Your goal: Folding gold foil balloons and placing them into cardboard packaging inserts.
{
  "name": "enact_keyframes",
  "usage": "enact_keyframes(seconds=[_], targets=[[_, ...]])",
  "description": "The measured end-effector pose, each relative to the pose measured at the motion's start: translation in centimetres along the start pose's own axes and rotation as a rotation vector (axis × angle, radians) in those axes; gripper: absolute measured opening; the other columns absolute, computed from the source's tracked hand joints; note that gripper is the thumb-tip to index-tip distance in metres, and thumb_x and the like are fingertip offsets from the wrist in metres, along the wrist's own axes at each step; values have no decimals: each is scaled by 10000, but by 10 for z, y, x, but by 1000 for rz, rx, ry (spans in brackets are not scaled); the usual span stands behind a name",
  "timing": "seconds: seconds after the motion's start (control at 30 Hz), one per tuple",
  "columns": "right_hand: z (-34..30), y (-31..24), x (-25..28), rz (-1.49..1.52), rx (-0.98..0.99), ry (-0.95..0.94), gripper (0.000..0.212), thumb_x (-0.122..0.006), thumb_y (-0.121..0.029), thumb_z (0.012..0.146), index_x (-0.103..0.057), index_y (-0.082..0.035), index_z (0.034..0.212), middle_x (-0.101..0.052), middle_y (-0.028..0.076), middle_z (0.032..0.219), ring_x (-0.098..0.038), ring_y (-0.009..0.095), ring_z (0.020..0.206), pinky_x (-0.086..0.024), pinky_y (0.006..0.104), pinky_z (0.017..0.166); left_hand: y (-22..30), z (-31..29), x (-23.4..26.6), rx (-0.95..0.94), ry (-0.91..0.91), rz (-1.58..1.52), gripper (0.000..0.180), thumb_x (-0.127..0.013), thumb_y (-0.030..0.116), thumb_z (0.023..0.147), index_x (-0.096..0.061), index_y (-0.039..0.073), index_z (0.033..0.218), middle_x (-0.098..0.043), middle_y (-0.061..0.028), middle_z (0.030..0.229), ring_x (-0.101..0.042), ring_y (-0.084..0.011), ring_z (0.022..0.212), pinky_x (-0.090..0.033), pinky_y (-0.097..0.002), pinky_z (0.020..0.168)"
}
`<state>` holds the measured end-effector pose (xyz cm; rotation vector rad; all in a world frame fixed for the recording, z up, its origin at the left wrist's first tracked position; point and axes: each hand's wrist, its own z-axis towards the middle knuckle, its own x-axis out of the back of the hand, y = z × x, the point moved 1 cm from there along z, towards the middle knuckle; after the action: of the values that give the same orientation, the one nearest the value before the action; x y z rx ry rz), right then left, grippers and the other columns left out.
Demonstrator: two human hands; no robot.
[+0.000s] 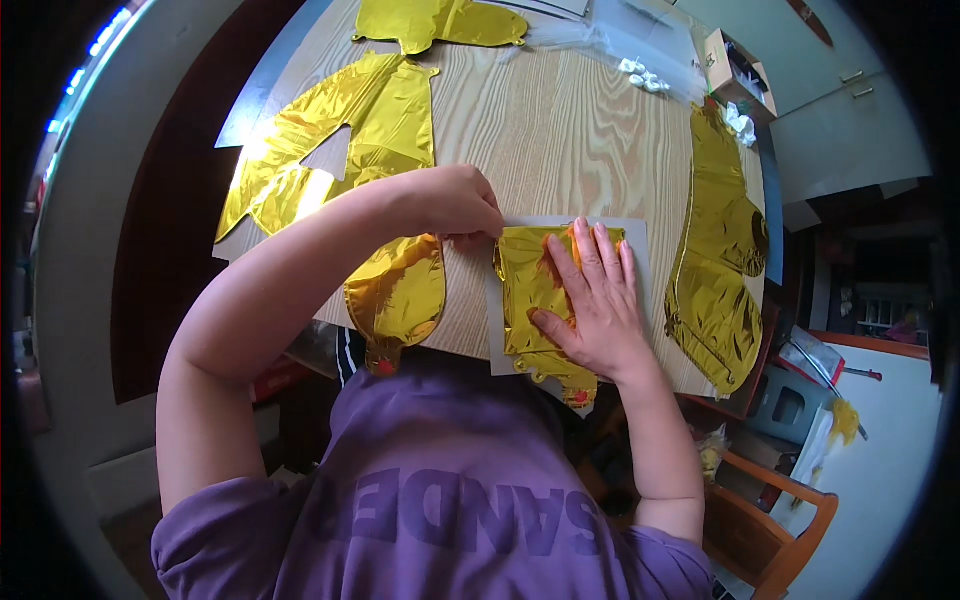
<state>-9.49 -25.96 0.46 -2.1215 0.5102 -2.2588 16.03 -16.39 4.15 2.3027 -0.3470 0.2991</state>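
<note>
A folded gold foil balloon lies on a pale rectangular sheet at the table's near edge. My right hand presses flat on it, fingers spread. The balloon's tail with a red mark hangs past the near edge. My left hand is closed with bent fingers at the balloon's far left corner, pinching its edge; the fingertips are partly hidden. Left of the sheet, a large unfolded gold foil balloon reaches beneath my left forearm, and its rounded end droops over the near edge.
More gold foil balloons lie at the right and at the far edge of the wood-grain table. Clear plastic bags, white crumpled bits and a small open box sit far right. A wooden chair stands at lower right.
</note>
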Motion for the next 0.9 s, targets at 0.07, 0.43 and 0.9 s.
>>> enact_keyframes(seconds=[0.07,0.43,0.9], targets=[[0,-1,0,-1,5,7,838,-529,-629,943,-279,-176,1602,-199,206,1654,-175,400,1529,-74,562,1231,-10,3,1,-49,-19,-71,276,-697,207,874,-739,-15,1033,-682,-30,750,-619,-110,635,-502,-259,595],[0,-1,1,-3,0,1,830,-535,-621,945,-285,-177,1600,-198,206,1655,-172,397,1530,-73,561,1232,-4,-7,-13,-124,76,25,216,-730,155,848,-743,-17,978,-682,-43,719,-629,-95,621,-506,-261,575],[0,0,-1,7,16,25,832,-546,-615,939,-287,-184,1601,-218,227,1640,-206,437,1508,-108,612,1210,-17,-18,-47,-378,503,304,227,-673,161,824,-695,-6,976,-696,-167,778,-696,-290,699,-556,-407,684]])
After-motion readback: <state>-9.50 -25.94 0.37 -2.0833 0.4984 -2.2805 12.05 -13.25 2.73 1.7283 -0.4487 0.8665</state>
